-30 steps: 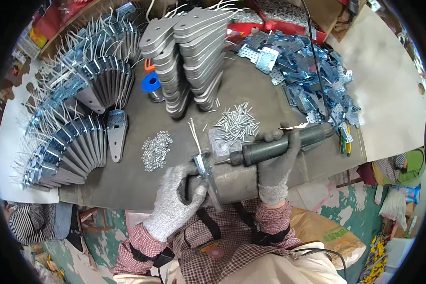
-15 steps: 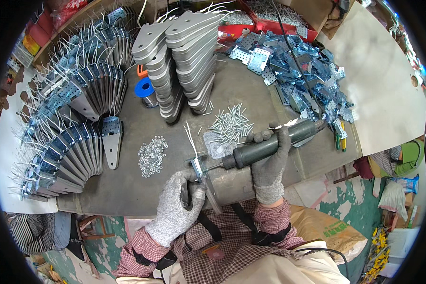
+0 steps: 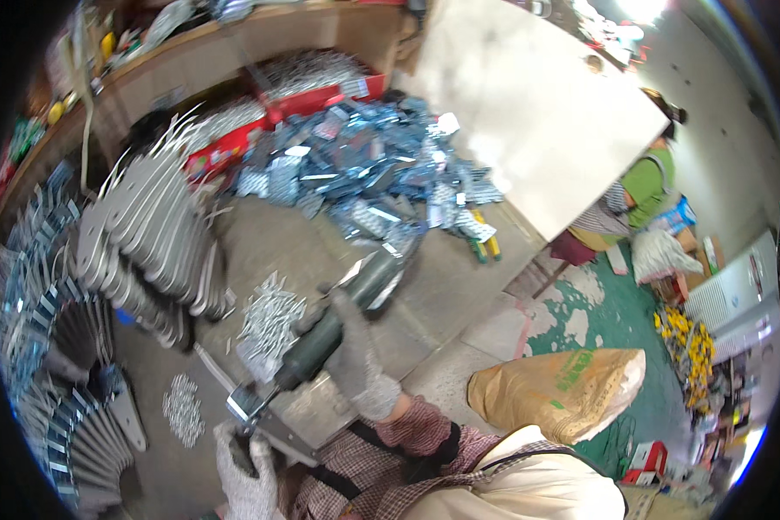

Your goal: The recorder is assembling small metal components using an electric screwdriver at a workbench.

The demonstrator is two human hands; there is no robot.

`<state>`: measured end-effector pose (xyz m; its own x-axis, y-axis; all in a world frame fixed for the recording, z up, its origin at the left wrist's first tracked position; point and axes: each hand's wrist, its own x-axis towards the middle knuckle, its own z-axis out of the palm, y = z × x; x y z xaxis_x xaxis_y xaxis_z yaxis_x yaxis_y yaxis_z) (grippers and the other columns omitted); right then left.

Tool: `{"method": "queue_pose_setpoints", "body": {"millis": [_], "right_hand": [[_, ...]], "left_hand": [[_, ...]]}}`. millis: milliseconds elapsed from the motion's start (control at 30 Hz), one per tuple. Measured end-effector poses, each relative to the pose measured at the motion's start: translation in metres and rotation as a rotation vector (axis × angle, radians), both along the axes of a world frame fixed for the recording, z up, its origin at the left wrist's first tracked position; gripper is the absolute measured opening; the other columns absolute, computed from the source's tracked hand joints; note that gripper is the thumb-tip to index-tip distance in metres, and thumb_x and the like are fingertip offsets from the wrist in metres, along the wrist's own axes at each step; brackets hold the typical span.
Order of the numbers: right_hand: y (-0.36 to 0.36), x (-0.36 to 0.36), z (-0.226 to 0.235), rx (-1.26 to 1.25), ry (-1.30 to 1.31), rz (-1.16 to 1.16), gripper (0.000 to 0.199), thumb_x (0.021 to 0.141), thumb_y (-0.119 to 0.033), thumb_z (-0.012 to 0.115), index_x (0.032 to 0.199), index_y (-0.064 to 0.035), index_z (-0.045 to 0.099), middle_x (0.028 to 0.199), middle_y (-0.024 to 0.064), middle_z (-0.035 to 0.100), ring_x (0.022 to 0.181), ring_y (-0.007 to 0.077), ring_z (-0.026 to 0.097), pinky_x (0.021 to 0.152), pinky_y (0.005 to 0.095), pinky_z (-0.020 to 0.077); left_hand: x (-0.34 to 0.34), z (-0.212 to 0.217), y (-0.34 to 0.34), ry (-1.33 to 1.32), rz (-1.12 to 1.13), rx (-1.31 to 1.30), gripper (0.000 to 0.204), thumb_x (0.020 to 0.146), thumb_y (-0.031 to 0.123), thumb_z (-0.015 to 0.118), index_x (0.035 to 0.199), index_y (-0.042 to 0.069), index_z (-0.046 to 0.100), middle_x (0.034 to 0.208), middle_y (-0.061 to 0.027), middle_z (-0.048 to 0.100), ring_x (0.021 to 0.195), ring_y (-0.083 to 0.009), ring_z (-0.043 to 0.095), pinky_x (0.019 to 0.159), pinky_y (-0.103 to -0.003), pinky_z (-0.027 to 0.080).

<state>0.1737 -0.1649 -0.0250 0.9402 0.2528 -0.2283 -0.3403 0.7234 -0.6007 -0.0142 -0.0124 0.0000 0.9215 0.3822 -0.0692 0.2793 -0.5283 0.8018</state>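
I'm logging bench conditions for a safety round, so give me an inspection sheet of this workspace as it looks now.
Surface: grey workbench, worn, bare only toward its right edge.
Job's things: dark cylindrical power tool lying across the bench; small metal piece at its head.
Clutter: stacked grey metal plates, heap of shiny brackets, loose pile of nails, smaller pile of fasteners, red tray.
Hands: gloved right hand gripping the tool body; gloved left hand at the tool's head.
Cables: nothing seen.
Surroundings: brown sack on green floor, pale board, another person nearby.
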Motion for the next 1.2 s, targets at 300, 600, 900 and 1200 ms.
{"method": "queue_pose_setpoints", "body": {"millis": [300, 600, 900, 1200], "right_hand": [[0.005, -0.001, -0.008, 0.009, -0.083, 0.007, 0.045, 0.103, -0.035, 0.060, 0.130, -0.0017, 0.048, 0.087, 0.0053, 0.061, 0.084, 0.0170, 0.063, 0.082, 0.0333, 0.0530], [0.023, 0.000, 0.031, 0.479, -0.008, -0.113, 0.042, 0.104, -0.040, 0.056, 0.130, -0.0073, 0.049, 0.089, 0.0027, 0.055, 0.083, 0.0177, 0.059, 0.088, 0.0385, 0.0527], [0.017, -0.004, 0.014, 0.428, -0.029, -0.018, 0.040, 0.102, -0.045, 0.060, 0.124, -0.0131, 0.054, 0.083, -0.0016, 0.055, 0.083, 0.0155, 0.059, 0.091, 0.0375, 0.0518], [0.022, -0.006, 0.006, 0.540, 0.047, 0.048, 0.037, 0.100, -0.038, 0.065, 0.119, -0.0079, 0.057, 0.083, -0.0011, 0.055, 0.080, 0.0138, 0.058, 0.089, 0.0349, 0.0509]], "left_hand": [[-0.001, 0.003, 0.000, -0.216, -0.021, 0.113, 0.028, 0.105, 0.028, 0.056, 0.113, 0.002, 0.051, 0.085, -0.0135, 0.054, 0.074, -0.0247, 0.052, 0.072, -0.042, 0.045], [-0.031, -0.053, 0.044, -0.335, 0.014, 0.148, 0.037, 0.098, 0.020, 0.055, 0.128, 0.000, 0.052, 0.122, -0.0202, 0.057, 0.117, -0.0327, 0.057, 0.104, -0.043, 0.043], [-0.012, -0.020, 0.016, -0.520, -0.275, 0.289, 0.030, 0.079, -0.003, 0.063, 0.107, 0.007, 0.063, 0.136, -0.0281, 0.054, 0.119, -0.0461, 0.060, 0.100, -0.052, 0.052], [0.006, -0.008, 0.012, -0.515, -0.063, 0.163, 0.073, 0.080, 0.022, 0.088, 0.141, 0.004, 0.053, 0.141, -0.0218, 0.056, 0.127, -0.0350, 0.058, 0.103, -0.044, 0.050]]}}
